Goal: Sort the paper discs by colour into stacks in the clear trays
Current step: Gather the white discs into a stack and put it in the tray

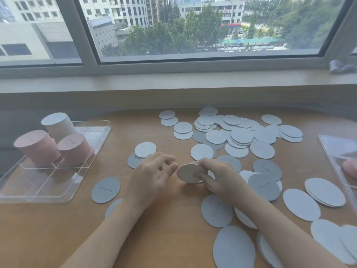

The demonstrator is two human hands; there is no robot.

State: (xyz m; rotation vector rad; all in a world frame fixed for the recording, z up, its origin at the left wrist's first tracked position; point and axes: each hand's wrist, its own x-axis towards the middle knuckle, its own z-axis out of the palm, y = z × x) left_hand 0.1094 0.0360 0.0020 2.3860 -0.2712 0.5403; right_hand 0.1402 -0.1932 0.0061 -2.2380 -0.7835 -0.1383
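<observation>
My right hand (218, 176) grips a small stack of white paper discs (188, 173), tilted on edge just above the table centre. My left hand (152, 171) hovers beside it with loosely spread fingers, its fingertips close to the stack's left rim. Several pale blue, grey and white discs (241, 135) lie scattered over the right half of the wooden table. The clear tray (44, 192) at the left holds two tall pink stacks (38, 147) and one white stack (58, 123).
A second clear tray (336, 149) sits at the right table edge with a pink disc stack (350, 168) partly in view. A grey disc (105, 189) lies between the left tray and my left arm. A window sill runs behind the table.
</observation>
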